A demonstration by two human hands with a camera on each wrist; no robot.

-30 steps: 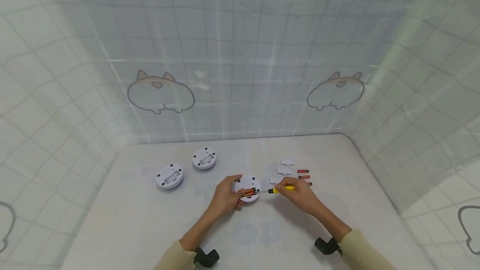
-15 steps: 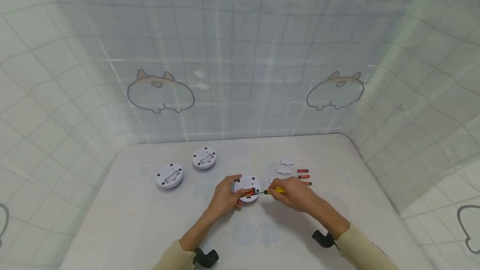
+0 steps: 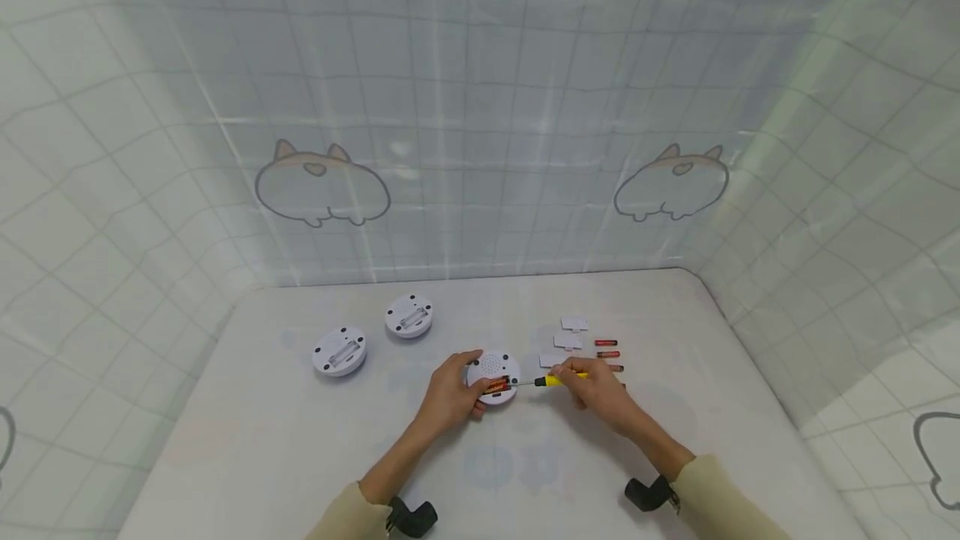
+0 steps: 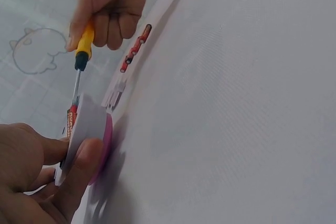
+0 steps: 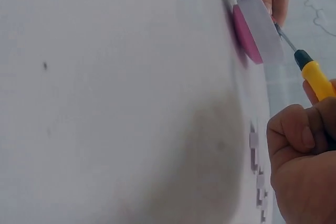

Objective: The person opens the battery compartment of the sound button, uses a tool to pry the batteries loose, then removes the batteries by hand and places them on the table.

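My left hand (image 3: 448, 394) grips a round white device (image 3: 491, 363) with a pink underside (image 5: 247, 34), thumb on top and fingers at its edge. Red batteries (image 3: 497, 386) sit in the device's open compartment, partly under the thumb. In my right hand (image 3: 603, 394) is a screwdriver (image 4: 84, 45) with a yellow and black handle, pinched between thumb and fingers. Its metal shaft (image 5: 287, 39) points left, and the tip meets the device beside the battery ends. The left wrist view shows the device tilted, with the screwdriver in line with the battery.
Two similar white devices (image 3: 340, 352) (image 3: 409, 317) lie at the left with bare battery compartments facing up. Several white covers (image 3: 574, 323) lie right of centre, beside several loose red batteries (image 3: 607, 354). A patterned curtain (image 3: 495, 132) rises behind the table and along both sides.
My right hand slid left along the screwdriver toward the device, then drew back right, showing more of the yellow handle. The left hand and device have stayed in place.
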